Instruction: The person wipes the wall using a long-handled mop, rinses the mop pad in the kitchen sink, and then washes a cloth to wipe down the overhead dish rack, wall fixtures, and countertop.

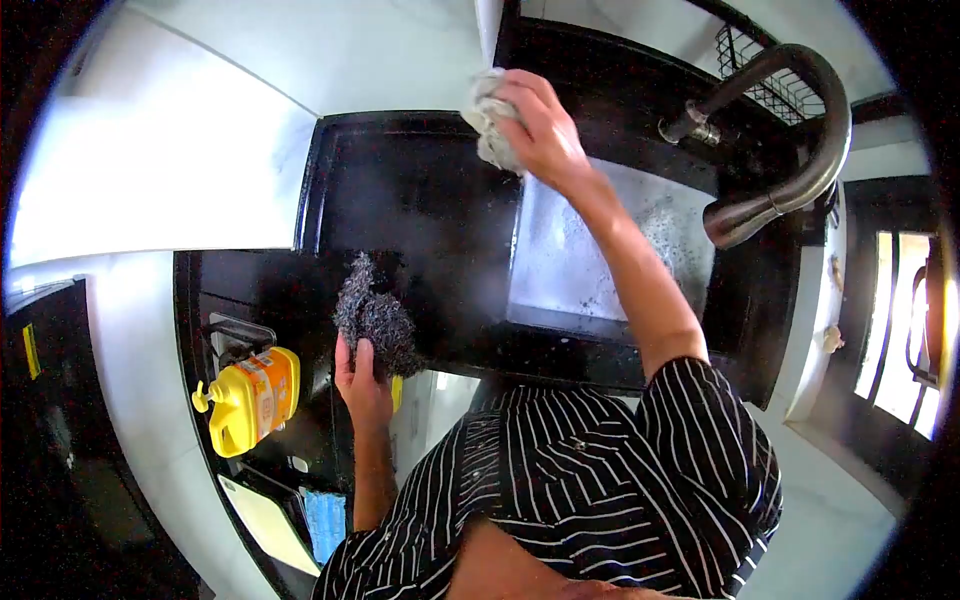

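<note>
In the head view, a bunched whitish cloth [490,122] is gripped in my right hand [540,130], at the back edge of the black counter [430,220], left of the sink basin. My left hand [364,385] holds a dark, fluffy, mesh-like clump [375,318] over the front left part of the counter. The clump hides some of my fingertips. My two hands are well apart.
A metal sink basin [560,240] lies right of centre, with a dark curved faucet [835,120] over its right side. At the left stand a yellow pump bottle [255,402], a pale board [265,520] and a blue item [325,522]. A wire rack [770,75] is at the back right.
</note>
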Demonstrator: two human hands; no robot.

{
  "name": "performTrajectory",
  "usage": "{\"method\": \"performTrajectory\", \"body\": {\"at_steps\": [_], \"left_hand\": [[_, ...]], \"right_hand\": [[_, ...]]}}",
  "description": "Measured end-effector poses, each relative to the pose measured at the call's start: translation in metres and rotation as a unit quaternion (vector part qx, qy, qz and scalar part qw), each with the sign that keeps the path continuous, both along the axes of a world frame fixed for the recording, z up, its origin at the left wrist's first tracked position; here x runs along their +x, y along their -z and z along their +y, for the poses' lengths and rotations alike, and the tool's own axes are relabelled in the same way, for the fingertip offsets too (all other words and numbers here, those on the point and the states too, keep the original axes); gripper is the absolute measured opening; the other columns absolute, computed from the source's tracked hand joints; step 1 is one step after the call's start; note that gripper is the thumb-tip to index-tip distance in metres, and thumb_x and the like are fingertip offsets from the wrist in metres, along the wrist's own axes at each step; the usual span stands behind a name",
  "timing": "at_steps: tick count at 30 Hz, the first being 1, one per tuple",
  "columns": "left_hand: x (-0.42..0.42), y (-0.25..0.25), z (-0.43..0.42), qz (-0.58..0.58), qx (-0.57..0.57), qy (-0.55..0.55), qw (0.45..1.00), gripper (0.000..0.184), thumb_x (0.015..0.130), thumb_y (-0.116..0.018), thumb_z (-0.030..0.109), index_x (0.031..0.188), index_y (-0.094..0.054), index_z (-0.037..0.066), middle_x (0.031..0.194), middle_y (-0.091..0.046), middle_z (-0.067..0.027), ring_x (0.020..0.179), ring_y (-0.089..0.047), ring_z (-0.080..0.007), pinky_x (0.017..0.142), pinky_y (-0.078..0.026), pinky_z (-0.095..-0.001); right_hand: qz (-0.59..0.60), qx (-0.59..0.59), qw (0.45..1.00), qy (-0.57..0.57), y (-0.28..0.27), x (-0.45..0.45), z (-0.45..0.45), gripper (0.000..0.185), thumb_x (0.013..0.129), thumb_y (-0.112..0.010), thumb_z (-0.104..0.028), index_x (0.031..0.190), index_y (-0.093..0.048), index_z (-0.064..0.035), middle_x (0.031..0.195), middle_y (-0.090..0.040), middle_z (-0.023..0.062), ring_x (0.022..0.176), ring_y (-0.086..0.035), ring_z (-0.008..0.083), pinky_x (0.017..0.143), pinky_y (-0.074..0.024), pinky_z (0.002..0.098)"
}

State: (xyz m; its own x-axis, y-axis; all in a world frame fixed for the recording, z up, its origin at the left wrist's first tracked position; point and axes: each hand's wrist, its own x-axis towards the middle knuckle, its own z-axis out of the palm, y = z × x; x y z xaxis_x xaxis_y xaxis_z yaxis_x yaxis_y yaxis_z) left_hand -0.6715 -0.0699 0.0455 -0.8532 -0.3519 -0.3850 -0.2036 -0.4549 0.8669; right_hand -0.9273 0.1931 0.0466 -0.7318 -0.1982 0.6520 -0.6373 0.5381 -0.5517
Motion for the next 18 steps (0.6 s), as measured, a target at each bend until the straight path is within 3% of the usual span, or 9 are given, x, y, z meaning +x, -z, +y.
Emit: {"method": "performTrajectory", "body": {"at_steps": [4, 6, 11, 13, 15, 18], "left_hand": [[0.0, 0.002, 0.0, -0.03, 0.005, -0.014, 0.999, 0.041, 0.09, -0.05, 0.008, 0.129, -0.041, -0.001, 0.117, -0.054, -0.01, 0.101, -0.054, -0.0177, 0.088, -0.045, -0.0297], [0.004, 0.009, -0.005, -0.05, -0.009, -0.013, 0.999, 0.041, 0.09, -0.049, 0.007, 0.129, -0.041, -0.001, 0.117, -0.053, -0.0103, 0.101, -0.054, -0.0176, 0.088, -0.045, -0.0298], [0.005, 0.009, -0.006, -0.016, -0.144, 0.032, 0.989, 0.041, 0.09, -0.049, 0.009, 0.129, -0.042, -0.001, 0.118, -0.053, -0.0103, 0.101, -0.054, -0.0175, 0.087, -0.045, -0.0292], [0.007, 0.015, -0.007, -0.027, -0.125, 0.025, 0.992, 0.041, 0.09, -0.049, 0.009, 0.129, -0.041, -0.001, 0.119, -0.053, -0.0103, 0.101, -0.053, -0.0173, 0.087, -0.044, -0.0288], [0.003, 0.02, -0.01, -0.031, -0.025, -0.028, 0.999, 0.042, 0.09, -0.049, 0.009, 0.13, -0.04, -0.001, 0.12, -0.052, -0.0104, 0.102, -0.053, -0.0168, 0.088, -0.044, -0.0284], [-0.001, 0.011, -0.005, -0.017, 0.018, -0.046, 0.999, 0.043, 0.09, -0.049, 0.009, 0.131, -0.04, -0.002, 0.12, -0.052, -0.0103, 0.102, -0.053, -0.0168, 0.088, -0.043, -0.0286]], "right_hand": [[0.016, 0.09, 0.996, 0.021, 0.02, -0.041, -0.001, 0.021, 0.078, -0.06, -0.008, 0.098, -0.058, -0.0017, 0.105, -0.054, 0.0167, 0.093, -0.054, 0.0346, 0.08, -0.0465, 0.0389], [0.027, 0.074, 0.996, 0.029, 0.028, -0.022, -0.001, 0.022, 0.078, -0.059, -0.008, 0.098, -0.058, -0.0012, 0.104, -0.054, 0.0171, 0.095, -0.053, 0.0358, 0.081, -0.0458, 0.0403], [0.073, 0.132, 0.988, 0.046, 0.026, -0.031, 0.003, 0.026, 0.075, -0.058, -0.003, 0.101, -0.057, -0.0015, 0.105, -0.054, 0.0179, 0.096, -0.052, 0.0372, 0.083, -0.0446, 0.0419], [0.026, 0.123, 0.989, 0.08, 0.023, -0.052, 0.004, 0.028, 0.073, -0.058, -0.001, 0.101, -0.057, -0.0039, 0.105, -0.055, 0.018, 0.094, -0.052, 0.0376, 0.081, -0.0449, 0.0415], [0.031, 0.118, 0.991, 0.063, 0.029, -0.04, 0.006, 0.028, 0.072, -0.058, 0.0, 0.1, -0.058, -0.0039, 0.107, -0.054, 0.0177, 0.094, -0.052, 0.0372, 0.082, -0.0448, 0.0414], [0.059, 0.126, 0.99, 0.008, 0.024, -0.004, -0.001, 0.029, 0.071, -0.057, 0.002, 0.099, -0.059, -0.0045, 0.107, -0.054, 0.0162, 0.095, -0.052, 0.0352, 0.082, -0.0447, 0.0401]]}}
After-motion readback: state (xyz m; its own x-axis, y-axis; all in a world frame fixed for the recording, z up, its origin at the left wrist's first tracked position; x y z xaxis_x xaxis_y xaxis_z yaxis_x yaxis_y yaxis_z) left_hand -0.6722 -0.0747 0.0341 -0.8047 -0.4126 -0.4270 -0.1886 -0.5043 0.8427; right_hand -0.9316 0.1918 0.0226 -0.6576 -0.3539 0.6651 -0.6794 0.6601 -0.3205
